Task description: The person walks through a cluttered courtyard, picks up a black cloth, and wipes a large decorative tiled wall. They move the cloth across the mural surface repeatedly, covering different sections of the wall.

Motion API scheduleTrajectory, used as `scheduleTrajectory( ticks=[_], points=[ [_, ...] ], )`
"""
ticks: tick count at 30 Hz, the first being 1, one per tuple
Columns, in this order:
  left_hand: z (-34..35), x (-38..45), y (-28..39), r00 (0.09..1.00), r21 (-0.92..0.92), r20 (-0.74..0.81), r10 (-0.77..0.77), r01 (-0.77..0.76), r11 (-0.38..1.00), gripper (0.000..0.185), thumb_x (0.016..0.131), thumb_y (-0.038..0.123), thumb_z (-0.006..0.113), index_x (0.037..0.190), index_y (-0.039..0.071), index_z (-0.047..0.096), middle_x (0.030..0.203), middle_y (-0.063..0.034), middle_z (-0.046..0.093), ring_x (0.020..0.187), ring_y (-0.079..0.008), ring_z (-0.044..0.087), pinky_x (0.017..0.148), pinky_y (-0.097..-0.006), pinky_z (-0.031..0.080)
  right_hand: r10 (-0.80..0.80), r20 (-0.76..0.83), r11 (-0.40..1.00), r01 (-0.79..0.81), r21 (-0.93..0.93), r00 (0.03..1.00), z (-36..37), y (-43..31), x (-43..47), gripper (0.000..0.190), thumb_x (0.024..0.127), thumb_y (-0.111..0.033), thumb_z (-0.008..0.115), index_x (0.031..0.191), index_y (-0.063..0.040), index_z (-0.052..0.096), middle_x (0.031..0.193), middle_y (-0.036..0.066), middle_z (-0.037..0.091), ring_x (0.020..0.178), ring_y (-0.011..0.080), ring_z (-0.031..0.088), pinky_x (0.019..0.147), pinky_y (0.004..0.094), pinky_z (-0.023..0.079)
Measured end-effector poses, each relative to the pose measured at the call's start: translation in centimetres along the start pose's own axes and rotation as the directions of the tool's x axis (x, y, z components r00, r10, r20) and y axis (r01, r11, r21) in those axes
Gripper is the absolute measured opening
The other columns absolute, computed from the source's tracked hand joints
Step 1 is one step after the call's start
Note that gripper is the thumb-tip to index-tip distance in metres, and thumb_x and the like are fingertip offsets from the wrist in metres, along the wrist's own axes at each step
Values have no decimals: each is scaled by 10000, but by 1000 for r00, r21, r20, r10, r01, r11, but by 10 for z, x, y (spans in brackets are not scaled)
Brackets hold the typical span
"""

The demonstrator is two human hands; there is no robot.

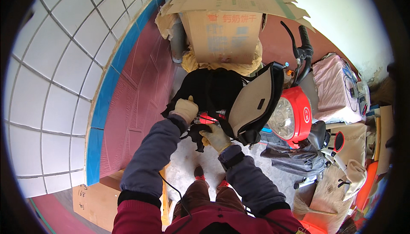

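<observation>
A black cloth [213, 85] lies in front of me, draped over something I cannot make out. My left hand [185, 109], in a pale work glove, is closed on its near left edge with the thumb up. Closer to me, my right hand [217, 138], gloved too, grips a hanging bunch of black fabric [197, 133]; whether it belongs to the same cloth is unclear. Between the hands a bit of a red object [206, 118] shows behind thin wires. A beige and black bag [251, 101] leans just right of the cloth.
Cardboard boxes [221, 37] stand beyond the cloth. To the right are a large red lamp [302, 115], a black handlebar [306, 53], a grey cloth [294, 162] and a broom [307, 206]. A tiled wall [54, 90] rises on the left.
</observation>
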State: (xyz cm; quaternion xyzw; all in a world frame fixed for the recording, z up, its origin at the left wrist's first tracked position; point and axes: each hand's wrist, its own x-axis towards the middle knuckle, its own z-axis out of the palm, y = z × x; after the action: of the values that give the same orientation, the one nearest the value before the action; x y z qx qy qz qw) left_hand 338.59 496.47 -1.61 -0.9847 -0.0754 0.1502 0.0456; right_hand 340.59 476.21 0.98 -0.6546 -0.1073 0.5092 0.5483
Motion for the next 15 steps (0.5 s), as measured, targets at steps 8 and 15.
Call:
scheduleTrajectory(
  ticks=[8, 15],
  points=[
    [-29, -7, -47, 950, 101, -309, -35, 69, 993, 193, 956, 178, 590, 935, 50, 734, 775, -142, 748, 719, -324, 749, 633, -447, 581, 58, -17, 998, -58, 28, 998, -1, 10, 25, 363, 967, -62, 667, 1311, -1, 570, 734, 47, 610, 534, 117, 553, 489, 272, 460],
    [-97, -22, -132, 803, -42, -441, -401, 428, 903, 229, 882, 270, 643, 957, 55, 666, 763, -163, 727, 719, -368, 730, 651, -501, 566, 11, -92, 997, -4, 72, 996, -2, 10, 34, 296, 973, -108, 655, 1247, -28, 579, 681, 45, 612, 498, 116, 548, 442, 265, 392]
  ],
)
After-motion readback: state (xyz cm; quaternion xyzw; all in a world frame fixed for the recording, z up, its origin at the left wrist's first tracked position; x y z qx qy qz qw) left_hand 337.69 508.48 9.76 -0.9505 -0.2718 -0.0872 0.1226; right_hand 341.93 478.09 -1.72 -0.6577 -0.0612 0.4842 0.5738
